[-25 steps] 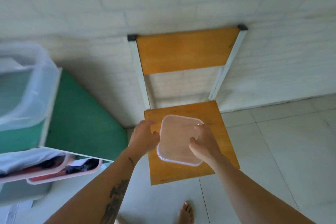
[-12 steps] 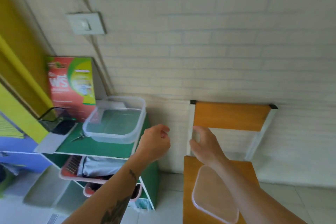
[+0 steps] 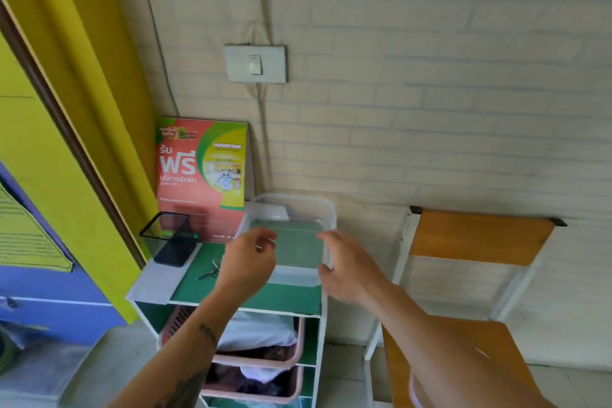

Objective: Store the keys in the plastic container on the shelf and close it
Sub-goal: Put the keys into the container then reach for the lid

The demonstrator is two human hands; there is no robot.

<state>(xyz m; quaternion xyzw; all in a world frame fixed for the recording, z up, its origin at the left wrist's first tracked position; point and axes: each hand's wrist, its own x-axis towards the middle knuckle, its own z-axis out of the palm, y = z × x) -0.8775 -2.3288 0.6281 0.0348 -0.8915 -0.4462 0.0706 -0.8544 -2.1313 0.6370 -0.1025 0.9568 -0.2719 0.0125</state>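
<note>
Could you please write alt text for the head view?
Two bare hands, left and right, reach for an open, empty container on a green shelf; keys lie left of it, a chair to the right.

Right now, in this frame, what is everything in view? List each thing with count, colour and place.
plastic container: 1, clear, open, on the shelf top
keys: 1 small metallic bunch, on the shelf top, left of the container
shelf: 1, green top, white frame, against the wall
mesh holder: 1, black, left end of the shelf top
poster board: 1, red and green, leaning on the wall behind the holder
baskets: 2, pink, with clothes, inside the shelf
wall switch: 1, pale, above the shelf
chair: 1, wooden with white frame, right of the shelf
lid: 1, clear, edge showing on the chair seat
left hand: over the container's left side
right hand: at its right rim
</note>
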